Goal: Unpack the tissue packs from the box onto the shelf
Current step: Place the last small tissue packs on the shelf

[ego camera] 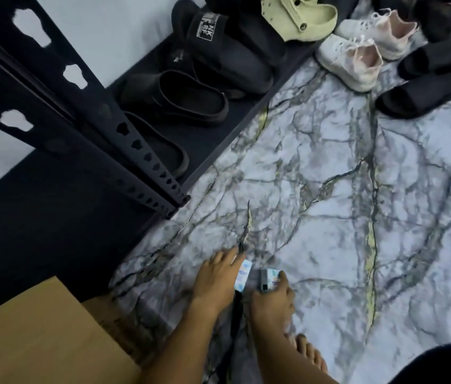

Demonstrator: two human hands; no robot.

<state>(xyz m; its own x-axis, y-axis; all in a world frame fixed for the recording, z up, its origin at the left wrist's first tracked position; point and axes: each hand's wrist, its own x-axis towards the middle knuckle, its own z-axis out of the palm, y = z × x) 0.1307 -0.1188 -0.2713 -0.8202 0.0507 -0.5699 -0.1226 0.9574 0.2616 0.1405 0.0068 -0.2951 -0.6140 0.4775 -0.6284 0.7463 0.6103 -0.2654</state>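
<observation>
Two hands work low over a marble-patterned floor (329, 189), side by side and nearly touching. The left hand (216, 281) holds one tissue pack (243, 274) against its fingers; the right hand (272, 297) grips a second tissue pack (270, 278) along with a small dark object. A cardboard box (38, 336) sits at lower left beside the black metal shelf (124, 151), whose bottom tier carries dark slippers (174, 98). White sneakers (354, 59) lie beyond.
</observation>
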